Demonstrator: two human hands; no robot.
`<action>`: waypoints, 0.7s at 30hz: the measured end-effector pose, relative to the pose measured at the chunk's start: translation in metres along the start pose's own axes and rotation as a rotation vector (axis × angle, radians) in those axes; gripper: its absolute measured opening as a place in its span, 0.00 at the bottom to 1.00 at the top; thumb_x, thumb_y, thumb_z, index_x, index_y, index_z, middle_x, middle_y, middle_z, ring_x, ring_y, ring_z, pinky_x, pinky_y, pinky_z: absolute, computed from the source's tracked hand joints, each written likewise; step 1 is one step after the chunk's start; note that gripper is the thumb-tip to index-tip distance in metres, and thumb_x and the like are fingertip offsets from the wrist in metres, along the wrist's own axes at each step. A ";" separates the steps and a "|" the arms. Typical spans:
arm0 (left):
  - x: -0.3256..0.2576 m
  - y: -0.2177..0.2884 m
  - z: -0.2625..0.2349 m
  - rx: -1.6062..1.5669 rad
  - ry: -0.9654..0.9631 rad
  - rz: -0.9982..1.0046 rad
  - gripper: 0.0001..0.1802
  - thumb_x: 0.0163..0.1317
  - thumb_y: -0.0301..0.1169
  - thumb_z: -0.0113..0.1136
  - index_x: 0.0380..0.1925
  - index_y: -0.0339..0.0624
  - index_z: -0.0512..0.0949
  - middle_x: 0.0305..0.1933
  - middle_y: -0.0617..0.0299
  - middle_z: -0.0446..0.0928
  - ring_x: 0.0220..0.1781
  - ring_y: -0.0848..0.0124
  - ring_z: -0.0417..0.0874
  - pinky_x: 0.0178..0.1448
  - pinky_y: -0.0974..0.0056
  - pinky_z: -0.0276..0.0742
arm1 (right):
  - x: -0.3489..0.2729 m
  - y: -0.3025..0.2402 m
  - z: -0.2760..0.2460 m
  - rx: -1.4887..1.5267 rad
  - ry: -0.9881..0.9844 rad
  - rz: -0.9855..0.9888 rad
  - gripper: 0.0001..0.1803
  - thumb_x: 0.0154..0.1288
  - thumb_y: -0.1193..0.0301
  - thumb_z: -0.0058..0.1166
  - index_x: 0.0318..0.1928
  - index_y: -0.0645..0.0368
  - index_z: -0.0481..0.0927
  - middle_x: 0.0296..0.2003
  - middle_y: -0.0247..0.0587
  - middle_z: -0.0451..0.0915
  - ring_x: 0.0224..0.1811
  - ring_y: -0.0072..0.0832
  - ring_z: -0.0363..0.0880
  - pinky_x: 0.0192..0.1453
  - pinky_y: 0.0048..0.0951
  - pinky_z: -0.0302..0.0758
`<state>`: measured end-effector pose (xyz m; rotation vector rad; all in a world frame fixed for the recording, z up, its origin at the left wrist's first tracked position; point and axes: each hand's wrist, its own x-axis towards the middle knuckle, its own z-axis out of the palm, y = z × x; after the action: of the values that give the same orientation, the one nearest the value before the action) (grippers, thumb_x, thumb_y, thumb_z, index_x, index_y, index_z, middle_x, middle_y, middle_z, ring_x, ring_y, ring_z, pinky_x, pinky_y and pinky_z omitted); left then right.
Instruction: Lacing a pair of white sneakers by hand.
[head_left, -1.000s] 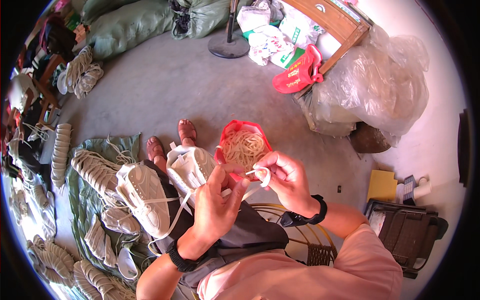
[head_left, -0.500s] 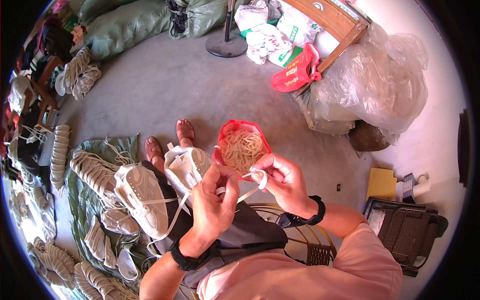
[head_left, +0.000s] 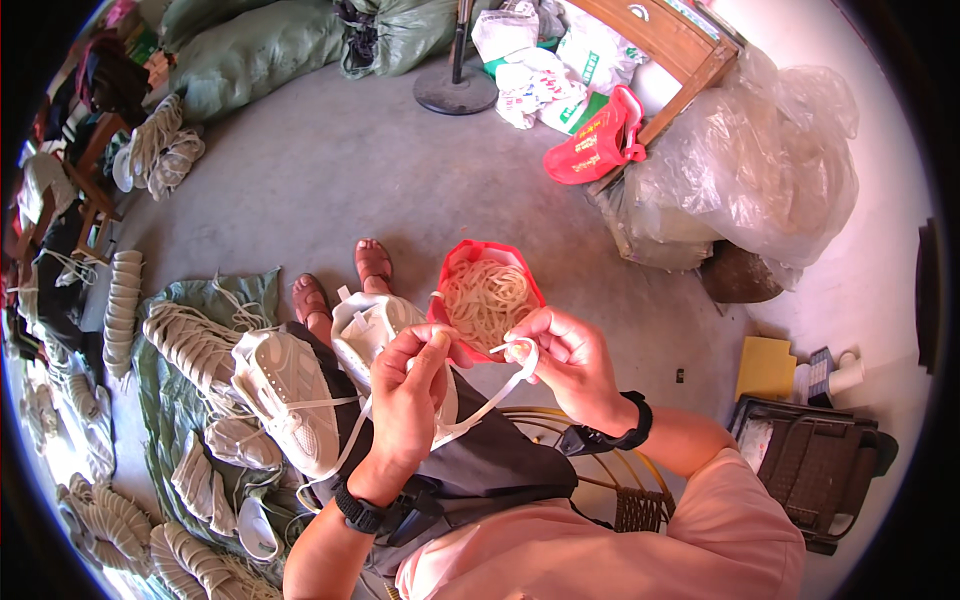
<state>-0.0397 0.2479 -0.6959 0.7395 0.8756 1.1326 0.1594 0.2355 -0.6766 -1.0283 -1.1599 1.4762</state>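
My left hand [head_left: 408,392] pinches a white flat shoelace [head_left: 487,402] above a white sneaker [head_left: 380,335] that rests on my lap. My right hand [head_left: 567,358] grips the other part of the same lace, looped around its fingers. Just beyond both hands sits a red bag [head_left: 487,297] full of pale laces. A second white sneaker [head_left: 285,397] lies on my left thigh, its laces hanging loose.
Rows of white shoes and soles lie on a green cloth [head_left: 190,300] at the left. A fan base [head_left: 455,90], green sacks [head_left: 260,55], a red bag [head_left: 595,150], a clear plastic bundle [head_left: 750,170] and a dark crate [head_left: 815,480] ring the concrete floor.
Both hands stay over the sneaker; the lace between them has been drawn out longer and now hangs in a loop below my right hand.
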 end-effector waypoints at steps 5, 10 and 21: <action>0.003 -0.002 -0.002 -0.087 -0.022 -0.034 0.12 0.78 0.32 0.47 0.46 0.38 0.79 0.35 0.61 0.82 0.16 0.86 0.57 0.20 0.76 0.51 | 0.003 0.000 0.000 -0.027 0.021 0.016 0.08 0.73 0.78 0.57 0.49 0.67 0.79 0.39 0.32 0.82 0.36 0.11 0.74 0.37 0.18 0.72; 0.006 -0.005 -0.003 -0.116 -0.024 -0.044 0.13 0.78 0.32 0.47 0.48 0.38 0.79 0.36 0.60 0.82 0.16 0.86 0.57 0.21 0.76 0.51 | 0.006 0.002 -0.001 -0.030 0.023 0.020 0.08 0.73 0.77 0.57 0.49 0.67 0.79 0.38 0.32 0.82 0.35 0.11 0.74 0.37 0.18 0.72; 0.009 -0.008 -0.003 -0.152 -0.021 -0.065 0.14 0.77 0.30 0.45 0.51 0.36 0.79 0.38 0.59 0.82 0.17 0.85 0.58 0.22 0.76 0.53 | 0.014 0.007 -0.006 -0.034 0.036 0.011 0.08 0.74 0.76 0.57 0.48 0.67 0.79 0.37 0.31 0.82 0.34 0.11 0.73 0.36 0.18 0.71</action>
<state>-0.0372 0.2550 -0.7059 0.5930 0.7813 1.1182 0.1612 0.2493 -0.6851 -1.0823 -1.1588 1.4455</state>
